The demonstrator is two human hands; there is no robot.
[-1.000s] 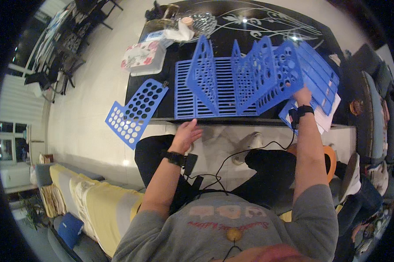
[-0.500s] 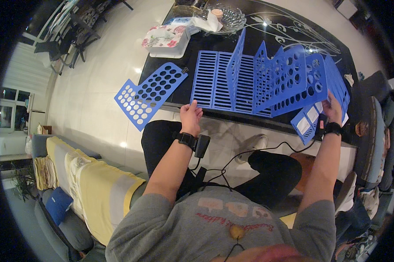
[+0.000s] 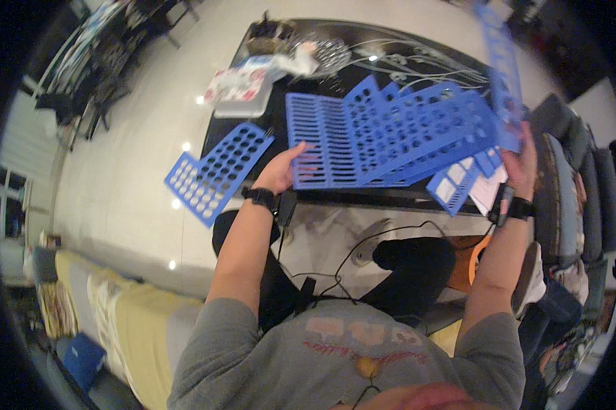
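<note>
Blue perforated plastic panels lie partly folded over each other on the black table (image 3: 383,198). My left hand (image 3: 279,171) grips the left edge of the slotted panel (image 3: 319,140), its fingers showing through the slots. Right of that, several round-holed panels (image 3: 417,137) overlap at an angle. A long blue panel (image 3: 504,75) stands raised at the right, blurred, and my right hand (image 3: 521,164) is closed on its lower end. Below it lie a blue piece with white labels (image 3: 451,188) and a white sheet (image 3: 485,195). How the panels join is hidden.
Another blue round-holed panel (image 3: 219,171) overhangs the table's left edge. Behind it stand a floral-lidded box (image 3: 243,89) and a glass bowl (image 3: 332,55). A black cable (image 3: 383,236) runs between my wrists. Sofas stand at left (image 3: 137,294) and right (image 3: 567,184).
My right hand has swung the end panel upright and outward. The other panels have flattened down toward the table. My left hand has moved from the near corner onto the left edge.
</note>
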